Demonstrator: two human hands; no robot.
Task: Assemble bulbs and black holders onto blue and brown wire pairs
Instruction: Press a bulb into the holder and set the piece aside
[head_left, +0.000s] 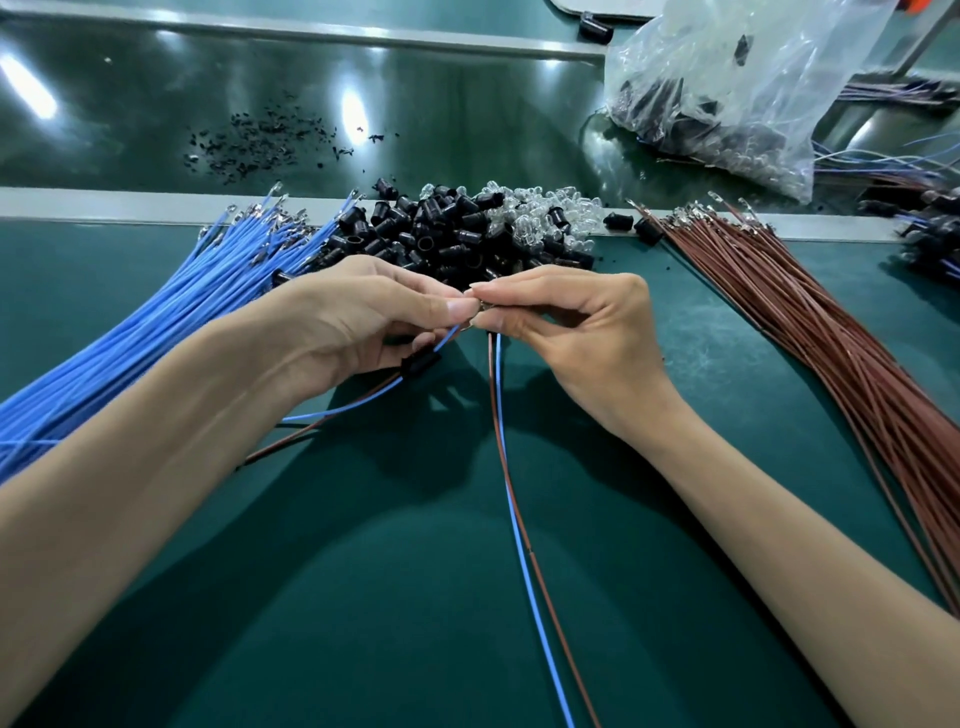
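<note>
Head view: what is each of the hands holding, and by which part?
Left hand pinches one blue-brown wire pair near its tip, above a black holder; right hand pinches a second pair at its top end.

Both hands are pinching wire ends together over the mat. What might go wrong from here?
The black holder on the wires under the left hand looks ungripped and may slide off. The long wire pair hanging from the right hand crosses the mat toward the person and could snag on a forearm.
</note>
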